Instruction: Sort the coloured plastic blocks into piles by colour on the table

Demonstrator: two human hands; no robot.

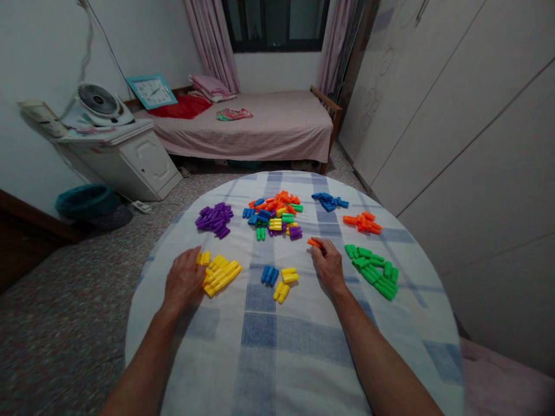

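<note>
My left hand (184, 280) rests on the left edge of the yellow pile (221, 273), its curled fingers touching a yellow piece (203, 258). My right hand (328, 264) pinches an orange piece (314, 242) in its fingertips, just left of the green pile (373, 270). Between my hands lie a few loose blue pieces (269, 274) and yellow pieces (286, 282). Further back sit a purple pile (214, 219), a mixed pile (274, 216), a blue pile (329, 201) and an orange pile (362, 222).
The round table wears a blue-checked white cloth (277, 346). Beyond it stand a bed (260, 124), a white cabinet (125, 156) with a fan (102, 104), and a teal basin (84, 200) on the floor. Wardrobe doors (455, 115) line the right.
</note>
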